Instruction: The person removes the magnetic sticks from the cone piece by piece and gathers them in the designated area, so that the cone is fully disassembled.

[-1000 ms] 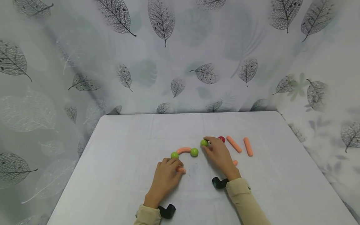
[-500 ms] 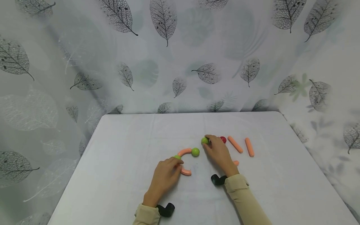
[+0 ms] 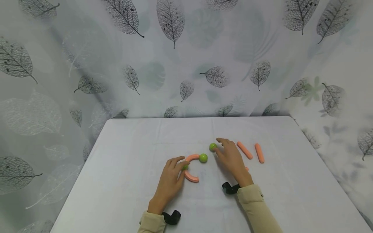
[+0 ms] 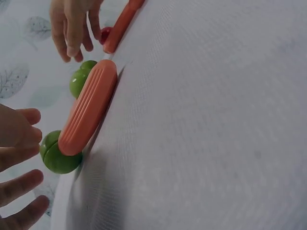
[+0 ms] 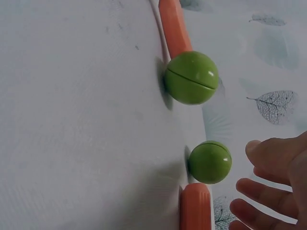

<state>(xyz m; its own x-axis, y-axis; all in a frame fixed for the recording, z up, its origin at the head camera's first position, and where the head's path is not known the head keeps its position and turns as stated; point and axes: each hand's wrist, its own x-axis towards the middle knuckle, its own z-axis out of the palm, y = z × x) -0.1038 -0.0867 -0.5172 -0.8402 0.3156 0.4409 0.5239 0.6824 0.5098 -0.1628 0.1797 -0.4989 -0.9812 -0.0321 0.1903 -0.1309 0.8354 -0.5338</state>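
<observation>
Your L hand (image 3: pixel 169 179) is in the lower half of the head view, just L of centre. Fingers slightly bent & spread apart, loose by the first green ball (image 3: pixel 185 167); in the L wrist view that ball is right at your fingertips, unclamped, though you can't tell for sure if skin touches it. Just below it in the head view, the lower orange arc (image 3: pixel 191 177) curves twd the R; above it, the upper orange arc (image 3: pixel 192 157) runs to the second green ball (image 3: pixel 203 158), touching it.

Your R hand (image 3: pixel 231 160) is R of centre, lower half, thumb & fingers apart, relaxed, nearest the third green ball (image 3: pixel 213 147). In the R wrist view a gap shows btwn that ball & your thumb, so no grip. Ball rests on the bench (image 3: pixel 116 181), up & R of the second one, near but apart.

Further R, the inner orange stick (image 3: pixel 244 150) & outer orange stick (image 3: pixel 259 153) lie slanted, side by side w/ a gap. Another orange piece (image 3: pixel 247 169) pokes out by your R wrist, mostly hidden. The red ball (image 4: pixel 105 34) shows upper L in the L wrist view, beside an orange piece.
</observation>
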